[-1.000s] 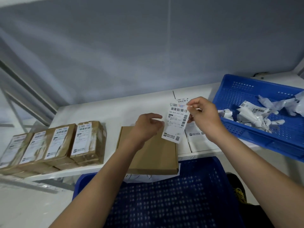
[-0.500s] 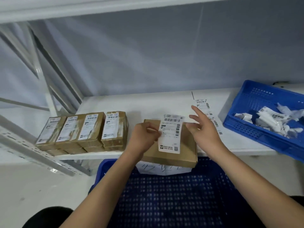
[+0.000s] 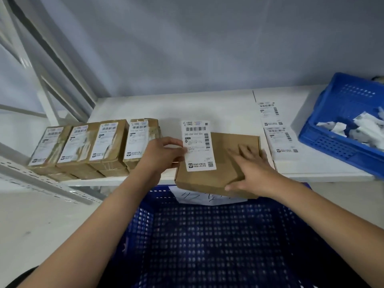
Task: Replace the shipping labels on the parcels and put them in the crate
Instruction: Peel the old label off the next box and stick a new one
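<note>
Blue plastic fills the bottom of my view: the big crate [image 3: 218, 242] waits right under my arms, with no parcel visible in the part I can see, only a white sheet against its far wall. Beyond it the white shelf [image 3: 218, 107] carries everything else. A second blue bin [image 3: 324, 140] of crumpled old label scraps sits at its right end, four taped parcels [image 3: 93, 146] with their labels stand in a row at its left, and the flat cardboard box [image 3: 220, 173] I am working on lies between them, its near edge overhanging the shelf above the crate.

A second ago both my hands held the new label [image 3: 198, 145] in the air, beside the box rather than over it. Now my right hand [image 3: 251, 171] has let go of it and lies flat on the box, fingers straight, thumb at the near edge, pinning the box still. My left hand [image 3: 164, 153] alone pinches the label by its left edge and has brought it over the box's left half. Its lower part seems to lie on the cardboard; the top edge overhangs the far side, so I judge it is not pressed down yet.

Spare labels [image 3: 278, 134] lie on the shelf just right of the box. Next I should square the label up, smooth it on, then lower the box into the crate.
</note>
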